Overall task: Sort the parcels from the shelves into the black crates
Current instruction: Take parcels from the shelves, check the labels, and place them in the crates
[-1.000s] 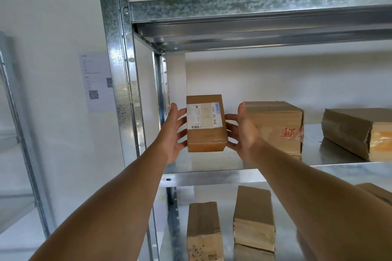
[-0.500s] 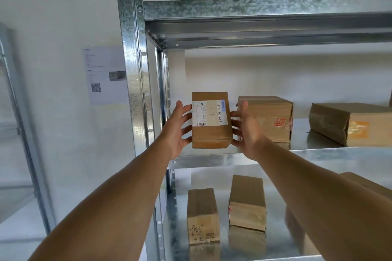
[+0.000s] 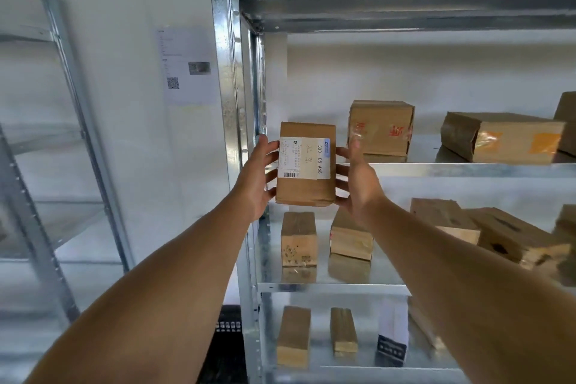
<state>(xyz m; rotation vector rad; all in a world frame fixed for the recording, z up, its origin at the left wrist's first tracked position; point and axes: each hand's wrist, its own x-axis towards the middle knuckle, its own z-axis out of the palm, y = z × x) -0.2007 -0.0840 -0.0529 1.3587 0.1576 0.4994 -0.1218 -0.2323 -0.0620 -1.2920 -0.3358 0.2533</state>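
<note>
I hold a small brown cardboard parcel point(image 3: 307, 190) upright in front of the metal shelving, its white shipping label facing me. My left hand point(image 3: 257, 179) grips its left side and my right hand point(image 3: 358, 185) grips its right side, fingers wrapped around the edges. The parcel is off the shelf, in the air in front of the middle shelf's front edge point(image 3: 467, 170). A corner of a black crate point(image 3: 226, 341) shows low down, left of the shelving upright and behind my left forearm.
Two brown parcels point(image 3: 380, 128) point(image 3: 501, 137) lie on the middle shelf. Several more boxes point(image 3: 298, 238) sit on the two lower shelves. The shelving's upright post point(image 3: 226, 72) stands just left of the parcel. Another metal rack point(image 3: 62, 134) stands at the left wall.
The parcel has come off the middle shelf toward me and slightly down, still between both hands. The view has tilted down, showing the lower shelves and the crate.
</note>
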